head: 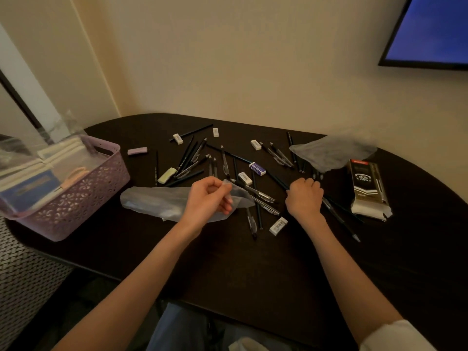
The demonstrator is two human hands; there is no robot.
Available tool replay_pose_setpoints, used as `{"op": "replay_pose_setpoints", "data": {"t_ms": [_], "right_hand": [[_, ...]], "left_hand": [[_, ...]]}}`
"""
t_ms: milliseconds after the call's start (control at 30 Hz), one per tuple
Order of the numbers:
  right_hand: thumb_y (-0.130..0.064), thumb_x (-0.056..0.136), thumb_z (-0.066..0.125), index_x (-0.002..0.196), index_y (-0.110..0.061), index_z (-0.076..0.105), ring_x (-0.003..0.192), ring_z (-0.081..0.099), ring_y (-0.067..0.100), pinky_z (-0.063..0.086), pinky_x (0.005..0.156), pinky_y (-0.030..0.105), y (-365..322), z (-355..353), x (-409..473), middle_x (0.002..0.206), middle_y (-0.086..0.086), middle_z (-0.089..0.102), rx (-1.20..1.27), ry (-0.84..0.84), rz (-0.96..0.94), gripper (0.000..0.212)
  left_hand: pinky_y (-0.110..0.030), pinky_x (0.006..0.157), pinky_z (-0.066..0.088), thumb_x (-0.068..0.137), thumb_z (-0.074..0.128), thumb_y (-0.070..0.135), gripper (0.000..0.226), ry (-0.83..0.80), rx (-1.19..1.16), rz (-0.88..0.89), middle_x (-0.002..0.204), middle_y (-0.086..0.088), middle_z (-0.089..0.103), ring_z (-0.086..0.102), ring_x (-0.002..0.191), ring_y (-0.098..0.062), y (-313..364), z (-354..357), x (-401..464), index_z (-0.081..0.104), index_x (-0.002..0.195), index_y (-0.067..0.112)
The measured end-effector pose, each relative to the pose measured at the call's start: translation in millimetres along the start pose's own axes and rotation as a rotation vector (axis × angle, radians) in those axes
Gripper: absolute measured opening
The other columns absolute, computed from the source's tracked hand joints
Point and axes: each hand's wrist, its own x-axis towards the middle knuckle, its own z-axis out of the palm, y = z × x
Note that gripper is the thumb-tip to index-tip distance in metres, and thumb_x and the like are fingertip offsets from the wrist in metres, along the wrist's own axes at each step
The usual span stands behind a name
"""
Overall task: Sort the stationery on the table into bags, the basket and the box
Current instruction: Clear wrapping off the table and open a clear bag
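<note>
Nearest the viewer, the left hand [210, 198] is seen with fingers curled, pinching the mouth of a clear bag [157, 202] that lies flat on the table [228, 269]. The right hand [305, 197] is closed in a fist around a dark pencil [336, 214] just beside the bag's open end. Little sorting is judged complete: most pens and pencils [192, 158] are left scattered across the middle of the table, and no stationery can be made out inside the near bag. Roughly twenty pens and pencils are counted, though overlaps prevent an exact figure. Nine erasers are counted loose, one [278, 225] nearest the wrists. One box [369, 190] is set at the right, apparently open at its near end. Two bags are counted on the table; the second bag [331, 152] lies farther back at the right. One basket [73, 188] at the left is already loaded with pouches and flat items.
</note>
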Motion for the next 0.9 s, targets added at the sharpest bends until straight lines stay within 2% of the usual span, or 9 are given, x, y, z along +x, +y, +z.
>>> {"op": "replay_pose_setpoints", "data": {"t_ms": [233, 433, 533, 633, 700, 800, 900], "right_hand": [[-0.017, 0.086, 0.068, 0.126, 0.003, 0.043, 0.118, 0.051, 0.032, 0.045, 0.095, 0.037, -1, 0, -4, 0.126, 0.021, 0.050, 0.046, -0.023, -0.023, 0.051], [-0.018, 0.089, 0.065, 0.130, 0.007, 0.040, 0.121, 0.044, 0.036, 0.043, 0.097, 0.038, -8, 1, -5, 0.130, 0.024, 0.045, 0.069, -0.091, 0.010, 0.055], [-0.012, 0.090, 0.061, 0.130, 0.006, 0.039, 0.121, 0.046, 0.036, 0.043, 0.097, 0.039, -8, -4, -2, 0.130, 0.024, 0.046, 0.182, -0.086, 0.035, 0.049], [-0.003, 0.093, 0.054, 0.128, 0.001, 0.036, 0.106, 0.060, 0.033, 0.050, 0.084, 0.039, 0, -20, 1, 0.116, 0.018, 0.058, 0.378, -0.044, 0.048, 0.040], [-0.002, 0.094, 0.050, 0.131, -0.003, 0.034, 0.095, 0.062, 0.030, 0.050, 0.074, 0.040, 8, -31, 3, 0.106, 0.014, 0.060, 0.443, -0.021, 0.062, 0.040], [-0.013, 0.098, 0.048, 0.118, -0.005, 0.044, 0.075, 0.056, 0.020, 0.043, 0.063, 0.036, 30, -38, 8, 0.084, 0.005, 0.054, 0.403, 0.008, 0.088, 0.022], [-0.018, 0.095, 0.055, 0.112, -0.004, 0.057, 0.092, 0.060, 0.026, 0.050, 0.076, 0.041, 55, -36, 11, 0.096, 0.008, 0.058, 0.299, -0.027, 0.127, 0.022]], "left_hand": [[-0.020, 0.054, 0.054, 0.095, 0.057, 0.011, 0.013, 0.030, 0.004, 0.027, 0.069, -0.007, 0.066, 0.064, 0.058, -0.013, 3, -4, -6, 0.063, 0.093, 0.000], [-0.020, 0.054, 0.054, 0.095, 0.058, 0.010, 0.014, 0.037, -0.011, 0.038, 0.069, -0.007, 0.065, 0.063, 0.057, -0.012, 3, -7, -12, 0.063, 0.094, -0.002], [-0.020, 0.054, 0.054, 0.095, 0.058, 0.011, 0.013, 0.037, -0.029, 0.030, 0.068, -0.007, 0.065, 0.063, 0.056, -0.012, 3, -8, -10, 0.063, 0.093, -0.001], [-0.020, 0.055, 0.054, 0.095, 0.058, 0.011, 0.012, 0.028, -0.043, 0.013, 0.067, -0.005, 0.066, 0.064, 0.057, -0.012, 4, -9, -7, 0.063, 0.093, 0.000], [-0.020, 0.056, 0.054, 0.095, 0.058, 0.011, 0.013, 0.024, -0.043, 0.014, 0.068, -0.005, 0.066, 0.064, 0.058, -0.012, 4, -8, -6, 0.063, 0.094, 0.000], [-0.023, 0.058, 0.056, 0.095, 0.058, 0.011, 0.012, 0.016, -0.041, 0.008, 0.068, -0.005, 0.067, 0.064, 0.059, -0.013, 4, -7, -6, 0.064, 0.095, 0.000], [-0.024, 0.058, 0.056, 0.095, 0.058, 0.011, 0.012, 0.014, -0.042, -0.006, 0.067, -0.005, 0.067, 0.064, 0.059, -0.013, 4, -8, -7, 0.064, 0.095, 0.001]]}}
